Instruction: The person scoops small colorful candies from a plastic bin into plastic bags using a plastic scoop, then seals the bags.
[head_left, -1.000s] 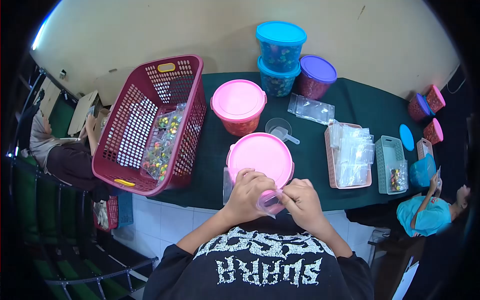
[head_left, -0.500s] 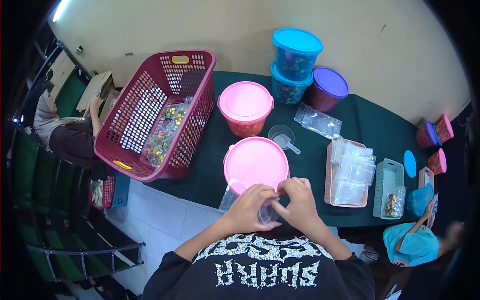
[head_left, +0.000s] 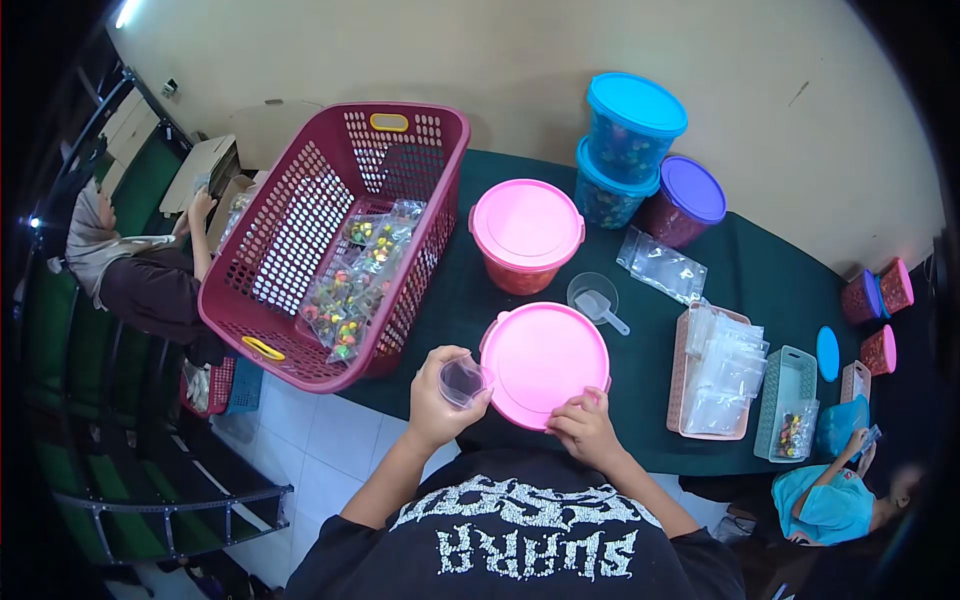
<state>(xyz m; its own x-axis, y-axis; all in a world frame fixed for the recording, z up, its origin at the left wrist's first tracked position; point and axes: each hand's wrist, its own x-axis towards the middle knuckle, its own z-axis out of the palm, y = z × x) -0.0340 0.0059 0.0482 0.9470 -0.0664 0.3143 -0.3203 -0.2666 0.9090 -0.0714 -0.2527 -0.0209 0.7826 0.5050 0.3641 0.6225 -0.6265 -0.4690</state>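
My left hand [head_left: 440,408] is wrapped around a small clear plastic cup [head_left: 463,382], its mouth tilted up toward me. My right hand [head_left: 583,428] grips the near-right rim of a round pink lid [head_left: 545,362]. That lid lies over the nearer tub, whose body is mostly hidden beneath it. Just behind stands another tub [head_left: 520,275] with a pink lid. To the right of the two tubs, a white scoop [head_left: 604,313] rests in a round clear dish [head_left: 580,287].
On the left, a maroon basket [head_left: 225,312] holds bags of colourful pieces. Blue-lidded tubs [head_left: 636,105] and a purple-lidded tub [head_left: 690,195] stand behind. A pink tray [head_left: 678,400] holds clear bags; a green tray [head_left: 795,365] is beside it. People sit left and right.
My hands have separated from around the clear plastic at the lid's near edge. The left moved left with the cup; the right moved onto the lid's rim. The view shifted slightly.
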